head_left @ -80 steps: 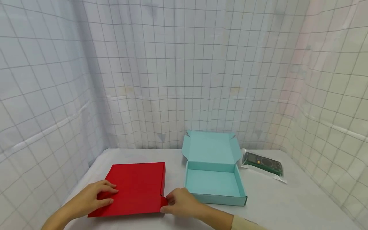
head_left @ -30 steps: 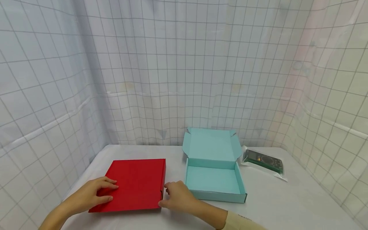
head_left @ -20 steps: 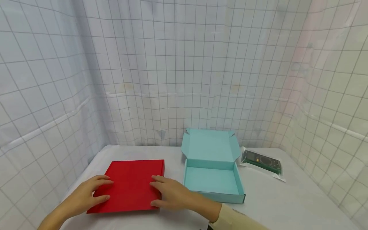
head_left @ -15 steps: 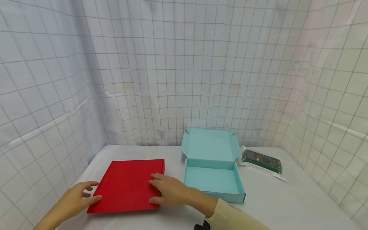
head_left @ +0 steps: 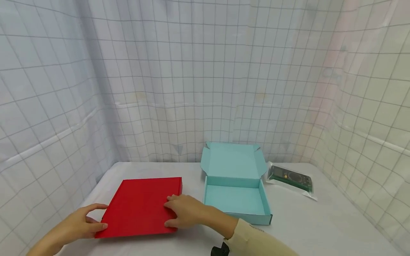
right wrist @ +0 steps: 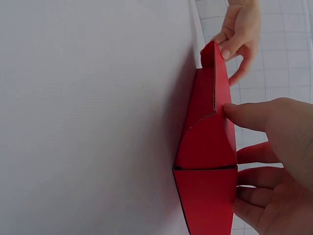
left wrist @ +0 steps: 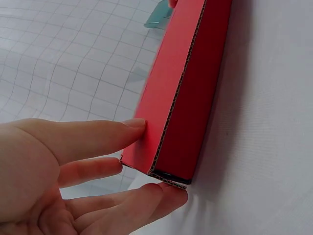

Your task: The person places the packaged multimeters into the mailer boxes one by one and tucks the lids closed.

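Observation:
A flat red cardboard box (head_left: 141,204) lies on the left of the table, its lid down over it. At the box's near left corner my left hand (head_left: 78,224) has its thumb on the lid and its other fingers along the left side, as the left wrist view (left wrist: 102,137) also shows. My right hand (head_left: 189,212) rests on the lid's right edge, fingers on top and thumb near the front. In the right wrist view a red flap (right wrist: 208,56) sticks out by the left hand; the box's right end (right wrist: 205,196) is towards the camera.
Right of the red box stands a light teal box (head_left: 238,199), its lid (head_left: 235,161) raised at the back, nothing inside. A dark green multimeter (head_left: 289,177) in a clear plastic bag lies farther right. Checked white curtains (head_left: 192,89) enclose the white table (head_left: 304,224).
My right hand has left the small flap at the near right corner and moved onto the lid. My left hand has slid from the lid's top to the near left corner. The flap is tucked in.

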### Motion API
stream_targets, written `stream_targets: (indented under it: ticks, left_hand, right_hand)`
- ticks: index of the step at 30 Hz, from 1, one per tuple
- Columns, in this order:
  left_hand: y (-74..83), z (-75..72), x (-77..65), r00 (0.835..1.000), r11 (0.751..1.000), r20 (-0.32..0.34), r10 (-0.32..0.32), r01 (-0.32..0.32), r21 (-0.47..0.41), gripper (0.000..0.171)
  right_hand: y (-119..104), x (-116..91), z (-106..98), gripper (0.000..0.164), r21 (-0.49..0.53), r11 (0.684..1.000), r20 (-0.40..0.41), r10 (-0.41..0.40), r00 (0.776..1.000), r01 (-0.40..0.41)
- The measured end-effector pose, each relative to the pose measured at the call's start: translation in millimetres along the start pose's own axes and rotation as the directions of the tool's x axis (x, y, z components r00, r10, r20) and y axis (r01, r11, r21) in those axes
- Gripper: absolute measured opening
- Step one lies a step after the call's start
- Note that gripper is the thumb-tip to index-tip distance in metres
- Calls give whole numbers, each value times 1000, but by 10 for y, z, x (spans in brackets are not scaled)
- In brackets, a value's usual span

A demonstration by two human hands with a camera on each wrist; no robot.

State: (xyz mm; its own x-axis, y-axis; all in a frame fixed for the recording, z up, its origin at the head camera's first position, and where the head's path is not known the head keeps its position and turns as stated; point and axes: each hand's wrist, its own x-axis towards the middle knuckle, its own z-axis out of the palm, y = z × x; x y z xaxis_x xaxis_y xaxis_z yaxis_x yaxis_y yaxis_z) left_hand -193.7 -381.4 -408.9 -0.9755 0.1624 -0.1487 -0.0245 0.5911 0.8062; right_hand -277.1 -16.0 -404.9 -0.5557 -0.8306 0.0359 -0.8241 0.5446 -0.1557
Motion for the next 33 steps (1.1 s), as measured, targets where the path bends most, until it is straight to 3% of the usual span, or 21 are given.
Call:
stream_targets:
  ticks: [6, 16, 22, 33]
  left_hand:
    - [-50, -71, 15, 997, 996, 69, 29, -23, -90, 68]
    - [-64, -88, 61, 998, 998, 63, 24, -20, -64, 66]
    - [-60, -69, 85, 999, 1000, 28, 18, -19, 23, 63]
    - [-112, -35, 76, 992, 977, -51, 118, -107, 183, 64]
  right_hand:
    - [3, 30, -14, 60, 4, 1000, 26, 6, 1000, -6]
    - [7, 16, 22, 62, 4, 1000, -12, 7, 1000, -6]
    - [54, 4, 45, 64, 24, 1000, -51, -9, 999, 10]
    - [159, 6, 117, 68, 54, 998, -81, -13, 997, 18]
